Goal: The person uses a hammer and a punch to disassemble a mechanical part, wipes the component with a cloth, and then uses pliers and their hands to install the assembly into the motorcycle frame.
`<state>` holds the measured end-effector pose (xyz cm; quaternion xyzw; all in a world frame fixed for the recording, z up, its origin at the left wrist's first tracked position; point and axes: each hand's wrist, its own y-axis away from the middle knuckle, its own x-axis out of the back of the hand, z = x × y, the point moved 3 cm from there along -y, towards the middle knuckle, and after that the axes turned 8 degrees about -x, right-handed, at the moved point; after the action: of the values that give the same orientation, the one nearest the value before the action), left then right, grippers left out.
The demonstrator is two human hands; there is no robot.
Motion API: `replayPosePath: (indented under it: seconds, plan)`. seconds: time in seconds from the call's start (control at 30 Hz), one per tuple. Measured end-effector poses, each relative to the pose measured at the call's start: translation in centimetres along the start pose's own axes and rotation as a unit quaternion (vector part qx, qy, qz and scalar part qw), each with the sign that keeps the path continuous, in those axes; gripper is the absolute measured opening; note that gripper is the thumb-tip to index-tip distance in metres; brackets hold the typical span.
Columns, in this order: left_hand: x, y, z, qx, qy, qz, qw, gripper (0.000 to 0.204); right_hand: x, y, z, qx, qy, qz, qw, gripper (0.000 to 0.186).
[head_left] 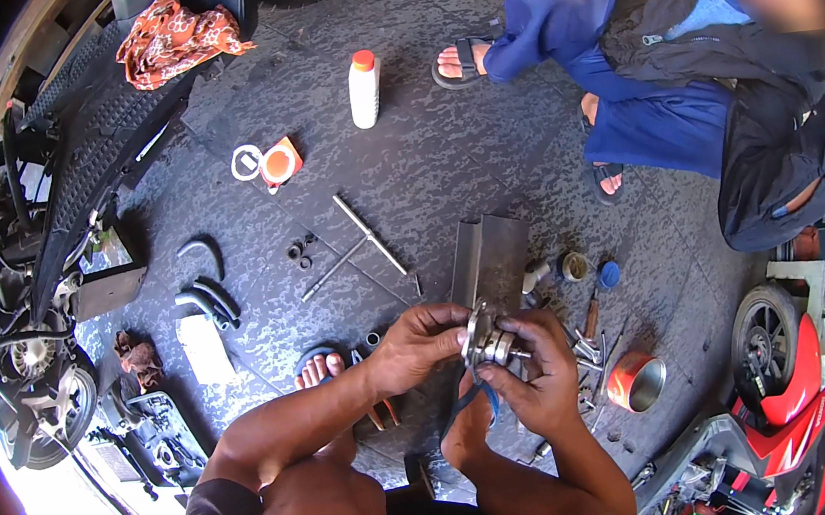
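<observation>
Between both hands, above the bent legs, is a silvery metal part point(489, 341) with a round flange, a ringed body and a short shaft. My left hand point(420, 345) grips its flange side, with thumb and fingers closed at the rim. My right hand point(541, 373) wraps fingers and thumb round the body and shaft end. Just beyond the hands stands a dark metal channel piece point(486, 258) on the floor. Below my left hand, partly hidden, lie red-handled pliers point(389, 411). A T-handle wrench point(368, 232) rests on the floor farther out.
Right of the hands are an open tin can point(637, 383), a blue cap point(609, 274) and loose tools. A white bottle point(366, 91) stands far ahead. Black hoses point(208, 301) lie left, near a dismantled scooter point(38, 327). A person point(659, 111) sits far right; a red motorcycle point(802, 428) is nearer.
</observation>
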<state>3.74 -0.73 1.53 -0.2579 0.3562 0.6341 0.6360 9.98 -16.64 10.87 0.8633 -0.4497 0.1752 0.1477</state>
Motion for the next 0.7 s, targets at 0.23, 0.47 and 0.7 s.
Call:
replayPosePath:
  seconds: [0.23,0.47,0.7]
  plan:
    - [-0.9,0.3,0.7,0.157,0.199,0.002,0.967,0.04,0.2,0.2,-0.4,-0.019,-0.006,-0.034,0.999,0.053]
    - [-0.4,0.8,-0.3,0.027,0.062,0.021,0.998,0.043,0.1,0.1,0.2,-0.015,-0.021,0.006,1.0,0.053]
    - [-2.4,0.8,1.7,0.078,0.138,0.031,0.987,0.087,-0.7,1.2,1.8,-0.032,-0.062,0.004,0.998,0.056]
